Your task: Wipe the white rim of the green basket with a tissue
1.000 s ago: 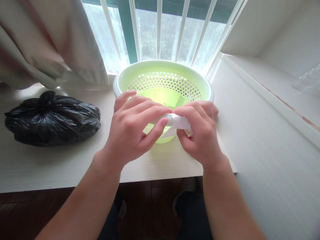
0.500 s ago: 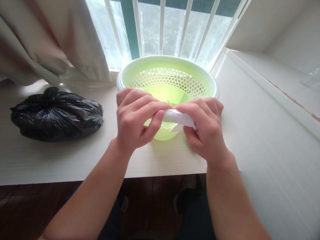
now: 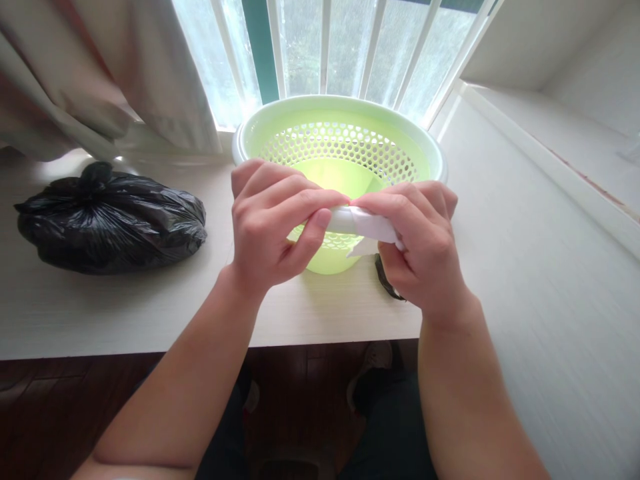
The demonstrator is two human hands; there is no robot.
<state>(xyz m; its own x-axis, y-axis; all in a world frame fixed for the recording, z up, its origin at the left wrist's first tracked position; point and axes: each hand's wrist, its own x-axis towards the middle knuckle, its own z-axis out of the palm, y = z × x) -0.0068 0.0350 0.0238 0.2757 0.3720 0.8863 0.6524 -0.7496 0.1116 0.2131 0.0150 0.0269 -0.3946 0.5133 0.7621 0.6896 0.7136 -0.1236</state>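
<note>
A light green plastic basket [image 3: 330, 260] with a perforated wall and a pale rim stands on the white surface in front of me. My left hand [image 3: 277, 230] is closed around the near rim, thumb below and fingers over the top. My right hand [image 3: 417, 240] is closed over a white tissue [image 3: 373, 227] that lies wrapped on the same rim, just right of centre. A torn corner of the tissue hangs beneath the rim. Both index fingertips meet at the middle of the near edge. The basket's inside is partly hidden by my hands.
A tied black plastic bag [image 3: 113, 220] lies at the left on the white ledge [image 3: 310, 320]. Some dark thing [image 3: 386, 277], partly hidden, lies under my right hand. Behind are a barred window [image 3: 345, 47] and a curtain [image 3: 100, 67]. A white panel [image 3: 545, 267] bounds the right.
The view has shifted slightly, so the basket's far rim and the bag sit higher. My right hand is a little farther right, and a dark thing now shows beneath it.
</note>
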